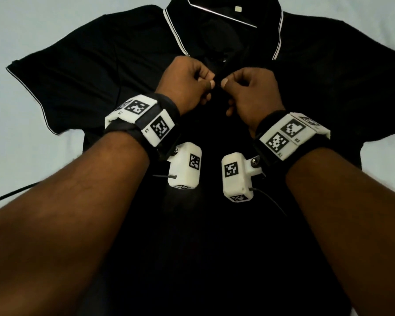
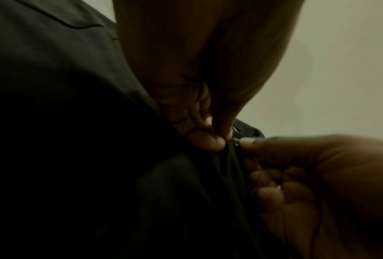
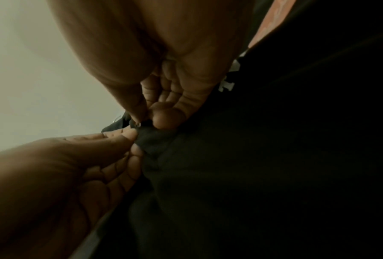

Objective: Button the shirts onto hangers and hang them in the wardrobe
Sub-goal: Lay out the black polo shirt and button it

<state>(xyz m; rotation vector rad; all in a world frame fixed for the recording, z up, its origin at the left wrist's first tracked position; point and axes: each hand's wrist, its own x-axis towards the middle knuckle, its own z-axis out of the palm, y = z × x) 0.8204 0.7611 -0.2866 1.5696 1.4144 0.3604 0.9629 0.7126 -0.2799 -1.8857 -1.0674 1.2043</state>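
Head view shows a black shirt (image 1: 96, 71) spread flat on a pale sheet (image 1: 21, 30), mid-frame; left hand (image 1: 187, 85) and right hand (image 1: 251, 92) each pinch its front opening, apparently mid-buttoning; hanger hidden or absent, and hanging it up is still ahead

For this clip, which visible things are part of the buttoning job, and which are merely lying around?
Part of the job:
- black polo shirt, lying flat, collar open
- its placket, pinched from both sides
- left hand and right hand, both pinching the placket

Lying about:
- pale sheet beneath the shirt
- black cable at the left edge

No hanger can be made out.
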